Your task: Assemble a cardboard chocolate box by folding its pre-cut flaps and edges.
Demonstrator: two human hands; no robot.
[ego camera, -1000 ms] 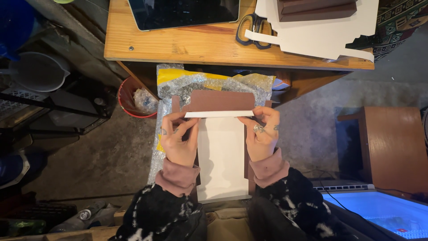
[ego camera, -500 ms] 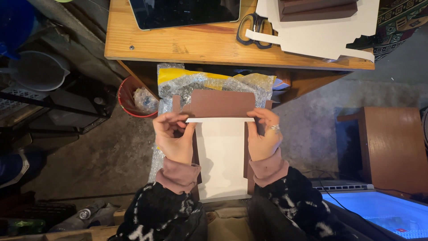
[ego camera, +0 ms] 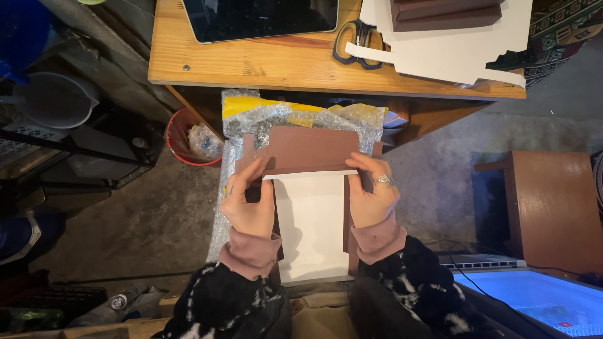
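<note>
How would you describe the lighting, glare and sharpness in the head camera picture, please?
Head view: even, dim light; the white panel of the brown card piece is the brightest area near the left hand and right hand; the blue lit surface at lower right glows strongly; the dark tablet screen shows faint reflection; the floor at left lies in shadow; focus looks sharp, no obvious blur.

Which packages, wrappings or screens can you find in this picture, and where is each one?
Tablet: on the wooden table, top left; dark rectangular screen, unlit.
Glowing screen: bottom right corner; pale blue, lit.
Bubble wrap: beneath the table edge, behind the cardboard; clear over yellow.
Brown cardboard piece: centre, held by both hands; white inside.
</note>
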